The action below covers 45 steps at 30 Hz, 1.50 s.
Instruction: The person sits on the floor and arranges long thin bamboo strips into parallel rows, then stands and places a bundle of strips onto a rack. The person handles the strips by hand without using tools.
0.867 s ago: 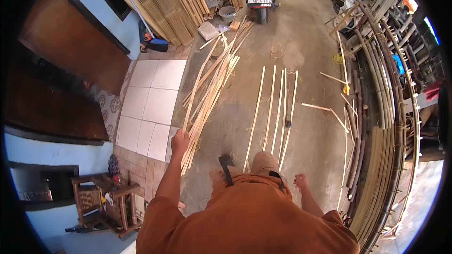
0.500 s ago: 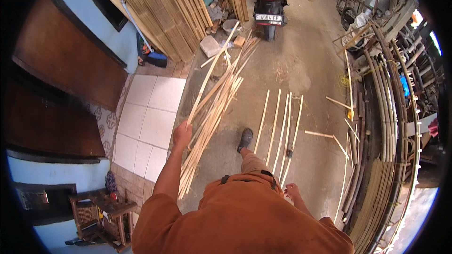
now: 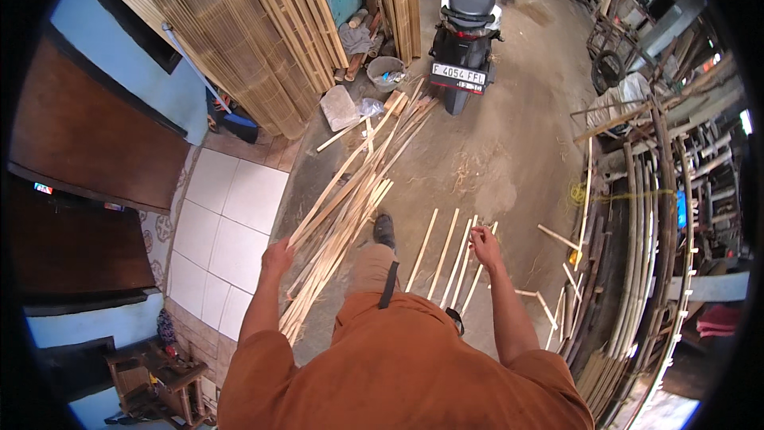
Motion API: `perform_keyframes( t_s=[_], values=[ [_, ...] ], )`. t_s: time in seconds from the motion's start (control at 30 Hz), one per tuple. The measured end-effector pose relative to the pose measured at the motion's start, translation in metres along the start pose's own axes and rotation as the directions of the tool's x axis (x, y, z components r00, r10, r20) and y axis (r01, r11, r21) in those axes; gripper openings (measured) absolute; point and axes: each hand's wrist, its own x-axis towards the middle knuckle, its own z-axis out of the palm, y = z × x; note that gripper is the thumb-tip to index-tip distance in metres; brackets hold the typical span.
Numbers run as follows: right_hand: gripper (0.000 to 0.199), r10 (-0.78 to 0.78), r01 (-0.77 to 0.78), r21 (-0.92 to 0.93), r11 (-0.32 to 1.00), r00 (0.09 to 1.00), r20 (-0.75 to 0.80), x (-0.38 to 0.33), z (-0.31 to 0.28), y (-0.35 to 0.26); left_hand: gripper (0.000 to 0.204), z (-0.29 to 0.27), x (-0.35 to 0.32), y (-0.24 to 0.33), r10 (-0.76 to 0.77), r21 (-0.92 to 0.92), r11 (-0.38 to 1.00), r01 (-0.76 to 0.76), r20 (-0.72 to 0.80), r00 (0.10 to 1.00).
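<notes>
My left hand [image 3: 277, 256] is closed round the near end of a long pale bamboo strip [image 3: 328, 193], which slants away over a heap of loose bamboo strips [image 3: 350, 227] on the floor. My right hand [image 3: 484, 245] hovers over a row of several separate strips [image 3: 435, 261] laid side by side to the right of my legs. Its fingers are loosely bent and apart, and nothing shows in them.
A parked motorcycle [image 3: 465, 40] stands ahead, close to the heap's far end. A stone block [image 3: 340, 107] and a bucket [image 3: 387, 73] sit beside it. Bamboo panels [image 3: 239, 24] lean at the left, above white tiles [image 3: 252, 191]. Long poles [image 3: 637, 247] line the right side.
The strip in my left hand has come down, its far end now low over the heap. My right hand has risen from beside my body and reached forward. The view has shifted with my step.
</notes>
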Motion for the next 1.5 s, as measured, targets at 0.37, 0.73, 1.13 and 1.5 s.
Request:
perform_keyframes(
  t_s=[0.37,0.73,1.13,1.5],
  values=[
    [0.030,0.583,-0.526,-0.303,0.795,0.800,0.142,0.174,-0.043,0.011,0.064,0.101,0.142,0.031,-0.429,-0.221,0.893,0.392,-0.155,0.890],
    [0.031,0.166,0.251,-0.506,0.825,0.749,0.641,0.597,0.093,-0.114,0.025,0.169,0.183,0.383,-0.242,-0.674,0.539,0.505,0.450,0.859],
    [0.053,0.182,0.680,-0.676,0.284,0.654,0.735,0.835,0.291,0.028,0.037,0.226,0.194,0.521,-0.051,-0.624,0.091,0.776,0.776,0.629],
    [0.060,0.035,0.850,-0.470,-0.240,0.491,0.870,0.916,0.411,0.184,0.033,0.424,0.462,0.425,-0.588,-0.833,-0.092,0.546,0.488,0.645]
  ],
)
